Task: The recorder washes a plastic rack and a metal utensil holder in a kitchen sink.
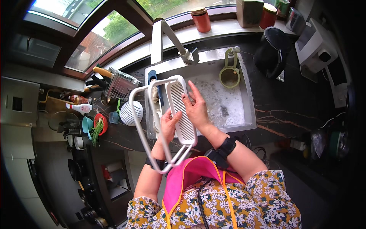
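A white plastic rack (181, 126) with a slotted tray and long looped bars is held tilted above the front left of the sink (250, 108). My left hand (168, 123) grips the tray's left side, its thumb over the slots. Against the opposite rim lies my right hand (197, 110), thumb at the edge and other fingers stretched out; whether it grips is unclear. The bars pass in front of my left wrist. Behind the rack, a white caddy (156, 117) along the sink's left wall is partly covered, with a blue-handled item (152, 75) at its far end.
A square-necked faucet (171, 34) reaches over the sink. The green-rimmed strainer (229, 76) hangs at its right back corner. On the counter are a black kettle (270, 51), a striped white bowl (131, 113), a red bowl with green stalks (99, 124), and a knife rack (121, 83).
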The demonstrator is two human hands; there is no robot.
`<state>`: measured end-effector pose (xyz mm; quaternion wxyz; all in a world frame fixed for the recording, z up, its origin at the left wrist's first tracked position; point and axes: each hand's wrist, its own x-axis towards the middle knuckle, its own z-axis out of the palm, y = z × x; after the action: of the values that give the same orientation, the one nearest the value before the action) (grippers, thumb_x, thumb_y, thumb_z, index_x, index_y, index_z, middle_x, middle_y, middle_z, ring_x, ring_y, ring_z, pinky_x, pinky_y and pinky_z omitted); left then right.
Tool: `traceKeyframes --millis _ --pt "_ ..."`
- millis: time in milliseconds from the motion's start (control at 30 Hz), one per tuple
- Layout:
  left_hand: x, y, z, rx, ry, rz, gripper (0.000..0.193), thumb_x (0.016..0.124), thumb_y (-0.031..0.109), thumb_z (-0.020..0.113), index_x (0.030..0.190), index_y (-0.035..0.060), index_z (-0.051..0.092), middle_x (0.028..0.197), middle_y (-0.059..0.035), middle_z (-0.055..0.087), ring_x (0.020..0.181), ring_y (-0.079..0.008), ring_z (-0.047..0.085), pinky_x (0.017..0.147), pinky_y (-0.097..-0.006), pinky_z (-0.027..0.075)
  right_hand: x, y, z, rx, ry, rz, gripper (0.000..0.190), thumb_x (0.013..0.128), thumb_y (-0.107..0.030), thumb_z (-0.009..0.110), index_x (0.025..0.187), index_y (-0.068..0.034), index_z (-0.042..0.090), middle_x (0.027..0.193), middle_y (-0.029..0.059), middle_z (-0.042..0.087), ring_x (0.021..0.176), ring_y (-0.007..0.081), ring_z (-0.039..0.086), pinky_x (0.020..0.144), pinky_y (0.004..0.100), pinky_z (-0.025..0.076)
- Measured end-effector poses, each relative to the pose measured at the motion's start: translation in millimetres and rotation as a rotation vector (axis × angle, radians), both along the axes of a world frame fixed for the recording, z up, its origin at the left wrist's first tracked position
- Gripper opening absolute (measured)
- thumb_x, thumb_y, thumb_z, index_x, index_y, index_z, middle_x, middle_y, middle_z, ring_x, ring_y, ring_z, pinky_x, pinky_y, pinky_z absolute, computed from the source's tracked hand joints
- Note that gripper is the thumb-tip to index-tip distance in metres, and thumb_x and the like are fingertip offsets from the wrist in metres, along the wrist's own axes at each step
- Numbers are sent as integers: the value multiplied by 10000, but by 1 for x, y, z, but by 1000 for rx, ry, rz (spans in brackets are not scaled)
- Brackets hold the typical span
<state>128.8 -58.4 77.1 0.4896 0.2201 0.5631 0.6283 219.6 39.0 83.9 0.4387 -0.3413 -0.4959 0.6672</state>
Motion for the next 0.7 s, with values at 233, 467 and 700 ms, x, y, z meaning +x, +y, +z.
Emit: traceKeyframes --millis 233,467,700 --pt "0 23 15 -2 -56 20 297 916 338 507 1016 58 518 840 24 573 755 -47 559 639 -195 467 -13 3 -18 76 5 -87 379 917 -95 495 1283 -8 448 1195 94 568 956 83 536 804 222 446" --pt "1 31 2 -77 -53 7 209 903 228 546 1005 46 544 821 -7 615 666 -70 590 578 -214 501 -13 25 -18 -66 10 -30 270 912 -190 524 1047 40 563 742 74 617 640 96 544 561 262 438" --pt "5 46 0 -44 192 0 214 870 193 598 963 3 568 794 -13 607 663 -64 566 576 -217 476 -16 40 -34 152 -248 -113 292 916 -250 466 892 13 589 753 184 621 676 296 616 604 385 462"
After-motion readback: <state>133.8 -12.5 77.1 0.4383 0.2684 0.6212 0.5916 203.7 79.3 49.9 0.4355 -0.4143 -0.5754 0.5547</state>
